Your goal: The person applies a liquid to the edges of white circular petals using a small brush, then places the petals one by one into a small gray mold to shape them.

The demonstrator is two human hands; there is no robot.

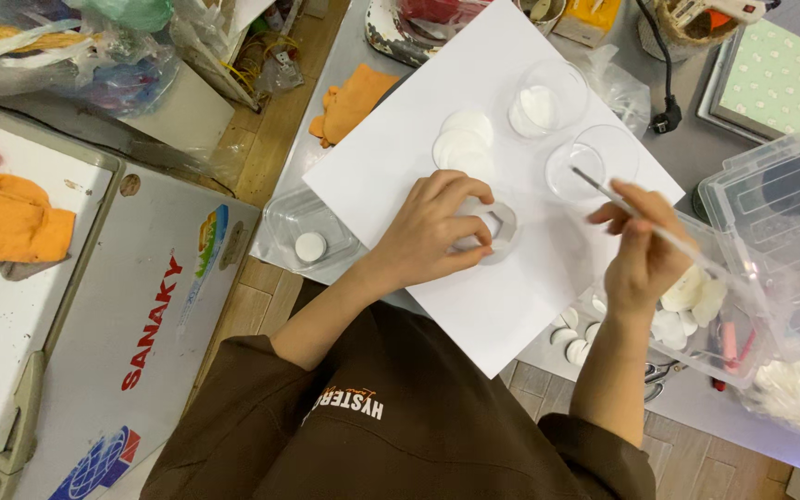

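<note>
My left grip point(432, 227) is curled around a white ring-shaped piece point(500, 225) on the white paper sheet point(511, 296); my right grip point(641, 250) pinches a thin brush point(627, 211) just beside it.

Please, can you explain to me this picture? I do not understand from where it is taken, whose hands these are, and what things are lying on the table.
There is no machine here. The one picture comes from a camera worn on a person's head, looking down, so you see that person's own two bare hands and brown sleeves.

The left hand presses on a small white mould, with its fingers curled around it. The right hand holds a thin stick, probably a brush, in a closed grip; its tip reaches over an empty clear cup.

Both work over a large white paper sheet on a grey table. On the sheet also lie flat white discs and a second clear cup with something white inside. To the right stands a clear plastic box, to the left an orange cloth.
</note>
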